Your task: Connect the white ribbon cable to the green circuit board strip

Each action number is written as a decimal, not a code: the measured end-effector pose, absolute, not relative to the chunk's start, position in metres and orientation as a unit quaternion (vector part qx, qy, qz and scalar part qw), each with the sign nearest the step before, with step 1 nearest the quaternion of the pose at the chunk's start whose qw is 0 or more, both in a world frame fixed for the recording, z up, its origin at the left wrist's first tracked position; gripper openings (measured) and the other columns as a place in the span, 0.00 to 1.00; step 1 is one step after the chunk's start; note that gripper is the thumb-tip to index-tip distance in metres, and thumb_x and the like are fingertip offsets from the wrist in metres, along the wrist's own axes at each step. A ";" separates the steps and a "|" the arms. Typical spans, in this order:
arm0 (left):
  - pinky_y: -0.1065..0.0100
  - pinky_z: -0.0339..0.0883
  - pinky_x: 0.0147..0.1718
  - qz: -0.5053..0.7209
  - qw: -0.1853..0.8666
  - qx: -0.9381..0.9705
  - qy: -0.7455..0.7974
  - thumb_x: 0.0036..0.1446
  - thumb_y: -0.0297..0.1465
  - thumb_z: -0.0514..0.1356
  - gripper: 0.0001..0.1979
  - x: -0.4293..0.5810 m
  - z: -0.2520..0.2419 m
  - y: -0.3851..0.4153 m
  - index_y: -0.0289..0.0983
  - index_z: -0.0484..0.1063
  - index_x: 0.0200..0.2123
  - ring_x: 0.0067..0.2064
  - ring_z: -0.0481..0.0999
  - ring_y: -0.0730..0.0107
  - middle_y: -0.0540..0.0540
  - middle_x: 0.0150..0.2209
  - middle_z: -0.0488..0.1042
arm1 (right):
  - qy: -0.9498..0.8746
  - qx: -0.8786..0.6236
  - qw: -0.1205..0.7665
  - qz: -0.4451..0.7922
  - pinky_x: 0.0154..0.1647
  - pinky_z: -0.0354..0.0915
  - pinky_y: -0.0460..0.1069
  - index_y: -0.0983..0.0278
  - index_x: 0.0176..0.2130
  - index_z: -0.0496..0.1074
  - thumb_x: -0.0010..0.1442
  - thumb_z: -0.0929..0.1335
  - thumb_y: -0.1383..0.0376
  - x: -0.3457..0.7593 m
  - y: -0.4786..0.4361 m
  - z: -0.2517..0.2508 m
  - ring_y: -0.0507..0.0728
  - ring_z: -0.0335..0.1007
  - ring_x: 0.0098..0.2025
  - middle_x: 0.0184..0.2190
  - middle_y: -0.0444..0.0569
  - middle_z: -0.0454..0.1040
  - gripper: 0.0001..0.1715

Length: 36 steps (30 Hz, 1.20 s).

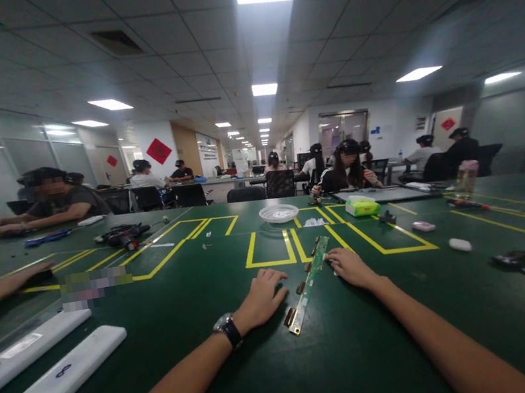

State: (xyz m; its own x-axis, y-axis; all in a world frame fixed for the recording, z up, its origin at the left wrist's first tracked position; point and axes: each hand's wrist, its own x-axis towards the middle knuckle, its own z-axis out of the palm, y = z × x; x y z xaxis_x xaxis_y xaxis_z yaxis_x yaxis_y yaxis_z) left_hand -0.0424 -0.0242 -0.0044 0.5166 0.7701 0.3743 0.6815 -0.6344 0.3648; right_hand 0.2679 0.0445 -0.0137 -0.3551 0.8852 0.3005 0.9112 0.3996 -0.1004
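Note:
A long, narrow green circuit board [312, 277] with several dark connectors along its left edge lies slantwise on the green table in front of me. My right hand [349, 267] is at the board's far right edge, its fingers bent together and the fingertips against it; the thumb is partly hidden. To the left of the board is my left hand [262, 297], apart from it, with fingers loosely spread and nothing in them. A dark-strapped watch [229, 331] is on my left wrist.
A white round basket [279, 214] stands beyond the board, near a green packet [362, 205]. Two long white cases [57, 385] lie at left, close to another person's hand [29, 276]. A power drill [125, 236] lies farther back. Yellow tape marks the tabletop.

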 end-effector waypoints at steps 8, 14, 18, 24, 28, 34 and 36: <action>0.57 0.58 0.52 0.275 0.095 0.861 0.416 0.63 0.36 0.50 0.15 -0.042 0.002 -0.028 0.41 0.67 0.50 0.53 0.63 0.60 0.44 0.50 0.69 | -0.827 -0.545 0.131 -0.039 0.54 0.56 0.52 0.63 0.53 0.71 0.62 0.59 0.65 0.255 0.032 -0.007 0.60 0.62 0.53 0.54 0.52 0.69 0.22; 0.58 0.58 0.52 0.284 0.095 0.858 0.416 0.63 0.35 0.51 0.14 -0.041 0.005 -0.031 0.41 0.68 0.49 0.53 0.63 0.60 0.44 0.50 0.69 | -0.792 -0.599 0.100 -0.061 0.51 0.57 0.55 0.62 0.53 0.70 0.64 0.58 0.62 0.251 0.027 -0.004 0.62 0.61 0.53 0.54 0.54 0.68 0.22; 0.57 0.58 0.52 0.290 0.097 0.857 0.415 0.63 0.34 0.51 0.14 -0.040 0.007 -0.032 0.40 0.68 0.49 0.53 0.63 0.59 0.43 0.50 0.70 | -0.813 -0.570 0.108 -0.049 0.51 0.56 0.55 0.59 0.54 0.70 0.64 0.57 0.62 0.252 0.026 -0.003 0.61 0.59 0.54 0.54 0.52 0.68 0.23; 0.58 0.59 0.52 0.303 0.091 0.857 0.406 0.63 0.35 0.51 0.13 -0.041 0.004 -0.030 0.40 0.68 0.48 0.52 0.64 0.60 0.44 0.49 0.70 | -0.806 -0.582 0.097 -0.052 0.50 0.55 0.56 0.58 0.53 0.71 0.64 0.58 0.62 0.251 0.024 0.002 0.62 0.58 0.54 0.53 0.52 0.68 0.22; 0.58 0.58 0.52 0.297 0.089 0.861 0.404 0.63 0.34 0.51 0.14 -0.041 0.004 -0.030 0.40 0.68 0.49 0.52 0.64 0.60 0.44 0.49 0.70 | -0.778 -0.618 0.091 -0.071 0.50 0.55 0.57 0.60 0.52 0.71 0.64 0.57 0.63 0.251 0.023 0.000 0.63 0.58 0.54 0.51 0.54 0.69 0.22; 0.59 0.59 0.51 0.291 0.086 0.861 0.407 0.63 0.36 0.51 0.14 -0.041 0.002 -0.028 0.40 0.68 0.49 0.52 0.64 0.60 0.44 0.49 0.70 | -0.807 -0.581 0.087 -0.051 0.51 0.55 0.54 0.60 0.53 0.71 0.63 0.58 0.62 0.248 0.022 -0.001 0.61 0.59 0.53 0.51 0.54 0.68 0.22; 0.59 0.58 0.51 0.290 0.083 0.861 0.409 0.64 0.36 0.51 0.14 -0.041 0.001 -0.027 0.40 0.68 0.49 0.52 0.64 0.60 0.44 0.49 0.70 | -0.806 -0.583 0.086 -0.049 0.52 0.54 0.55 0.59 0.53 0.70 0.63 0.58 0.62 0.247 0.022 0.000 0.61 0.58 0.54 0.51 0.54 0.68 0.22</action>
